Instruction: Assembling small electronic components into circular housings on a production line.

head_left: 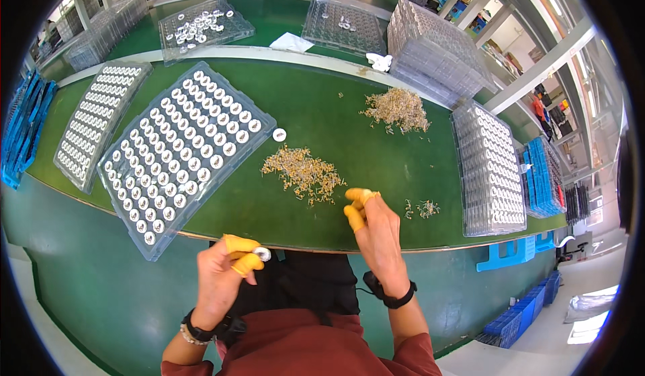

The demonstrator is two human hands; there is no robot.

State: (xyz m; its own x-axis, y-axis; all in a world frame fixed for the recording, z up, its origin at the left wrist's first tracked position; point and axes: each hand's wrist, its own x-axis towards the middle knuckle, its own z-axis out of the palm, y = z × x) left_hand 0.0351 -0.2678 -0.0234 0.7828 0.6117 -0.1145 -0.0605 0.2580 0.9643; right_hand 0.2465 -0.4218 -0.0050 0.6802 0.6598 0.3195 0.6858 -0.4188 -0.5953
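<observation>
My left hand (225, 268), in front of the table edge, pinches a small white round part with a dark centre (263, 254) between thumb and finger, both in yellow finger cots. Over the table, my right hand (376, 227) has its yellow-capped thumb and forefinger a little apart, with nothing visible between them. Those fingertips are close to the near right side of a pile of tiny gold and silver metal pieces (306, 176). One loose white round part (279, 135) lies beyond that pile, beside the corner of a clear tray (263, 115) filled with rows of similar parts.
A second filled tray (101, 131) lies at the left. Farther right are another metal pile (398, 109) and a small scatter (428, 209). Stacked trays (494, 174) stand at the right edge. Two trays with loose parts (205, 26) and clear tray stacks (437, 53) occupy the back ledge.
</observation>
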